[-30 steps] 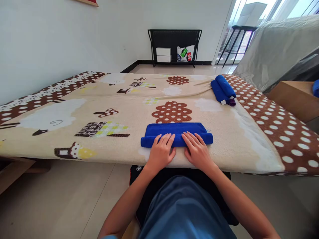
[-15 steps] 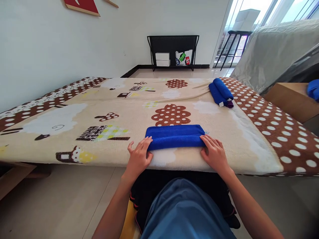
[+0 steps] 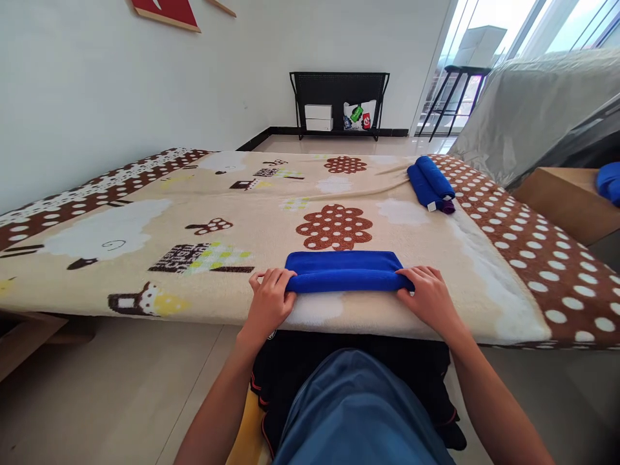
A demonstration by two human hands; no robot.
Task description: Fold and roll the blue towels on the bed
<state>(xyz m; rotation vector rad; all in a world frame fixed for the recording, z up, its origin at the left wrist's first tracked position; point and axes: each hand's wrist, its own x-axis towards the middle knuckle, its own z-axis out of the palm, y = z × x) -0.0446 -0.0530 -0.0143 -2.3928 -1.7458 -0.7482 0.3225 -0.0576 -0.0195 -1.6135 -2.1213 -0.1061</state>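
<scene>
A blue towel [image 3: 343, 271], partly rolled along its near edge, lies across the patterned blanket in front of me. My left hand [image 3: 272, 294] grips the left end of the roll, fingers curled over it and thumb on the near side. At the opposite end my right hand [image 3: 426, 296] pinches the roll the same way. Beyond the towel's flat far strip a brown polka-dot flower shows on the cream blanket [image 3: 261, 232]. Farther back on the right rest rolled blue towels [image 3: 431, 183] with a white tag and a purple piece beneath.
A cardboard box [image 3: 557, 200] with a blue item [image 3: 609, 181] on top stands at the right, beside a plastic-covered shape [image 3: 537, 103]. A black rack [image 3: 339, 87] stands against the far wall, and a black stool [image 3: 453, 97] is near the window.
The near edge of the towel is now a rounder, thicker roll. Both hands hold its ends more firmly, and my right hand has shifted slightly right.
</scene>
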